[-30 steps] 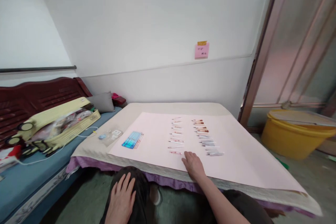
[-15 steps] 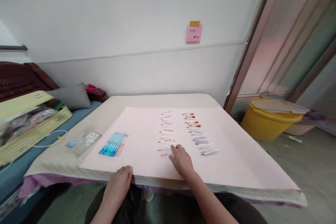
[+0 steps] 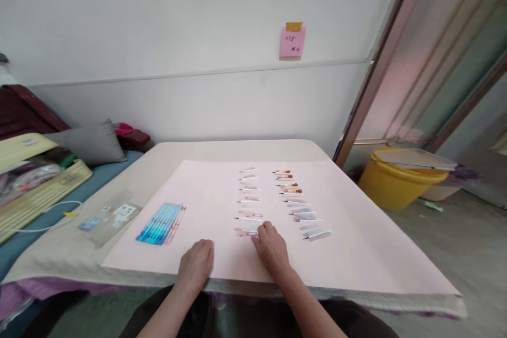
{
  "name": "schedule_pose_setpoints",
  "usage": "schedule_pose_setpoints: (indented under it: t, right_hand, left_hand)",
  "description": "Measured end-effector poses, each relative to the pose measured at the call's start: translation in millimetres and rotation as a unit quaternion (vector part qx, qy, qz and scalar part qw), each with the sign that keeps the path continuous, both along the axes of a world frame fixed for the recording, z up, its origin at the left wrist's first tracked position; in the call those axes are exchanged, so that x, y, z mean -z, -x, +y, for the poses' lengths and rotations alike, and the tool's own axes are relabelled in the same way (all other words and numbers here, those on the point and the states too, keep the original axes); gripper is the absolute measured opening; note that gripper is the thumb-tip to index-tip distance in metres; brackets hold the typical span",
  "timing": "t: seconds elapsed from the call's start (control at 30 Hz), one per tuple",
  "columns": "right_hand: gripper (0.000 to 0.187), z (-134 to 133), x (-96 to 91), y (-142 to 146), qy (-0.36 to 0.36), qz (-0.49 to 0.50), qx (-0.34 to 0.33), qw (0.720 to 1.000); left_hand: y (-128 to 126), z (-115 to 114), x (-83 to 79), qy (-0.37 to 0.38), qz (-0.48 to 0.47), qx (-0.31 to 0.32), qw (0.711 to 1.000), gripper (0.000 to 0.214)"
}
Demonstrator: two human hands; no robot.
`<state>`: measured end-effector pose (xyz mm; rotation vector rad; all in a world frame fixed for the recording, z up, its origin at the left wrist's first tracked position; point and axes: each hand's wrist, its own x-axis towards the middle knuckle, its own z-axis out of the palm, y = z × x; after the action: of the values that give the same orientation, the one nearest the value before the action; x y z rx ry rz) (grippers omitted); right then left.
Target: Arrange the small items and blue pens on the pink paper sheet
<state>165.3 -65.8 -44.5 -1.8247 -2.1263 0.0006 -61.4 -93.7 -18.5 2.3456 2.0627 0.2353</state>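
My right hand rests on a large pale pink paper sheet, its fingertips at the end of the lowest slim white-stemmed item in the left column. I cannot tell whether it grips that item. My left hand lies on the sheet's near edge, holding nothing. Two columns of similar pink- and brown-tipped items run up the sheet. Left of them lies a bundle of blue pens. The hands hide nothing else on the sheet.
A beige cloth with a purple hem covers the table under the sheet. A clear bag with labels lies at the left. A blue bench holds a yellow package. A yellow tub stands on the floor at the right.
My left hand has moved from my lap onto the sheet's near edge. My right hand has shifted left toward the lowest item. The view has turned slightly, and the table sits lower and further left.
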Motion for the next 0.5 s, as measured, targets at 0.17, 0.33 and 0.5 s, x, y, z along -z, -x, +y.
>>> schedule_pose_setpoints:
  t: [0.17,0.33,0.5]
  right_hand:
    - [0.015,0,-0.9,2,0.006,-0.009,0.008,1.000]
    - [0.017,0,0.2,3,0.010,-0.002,0.015,1.000]
    - [0.015,-2,-2.4,2,0.004,0.007,0.027,1.000]
  left_hand:
    - [8,4,0.0,-0.015,-0.010,-0.030,0.999,0.024]
    - [33,17,-10.3,-0.029,0.003,-0.140,0.990,0.022]
    - [52,34,-14.0,-0.071,0.010,-0.246,0.967,0.029]
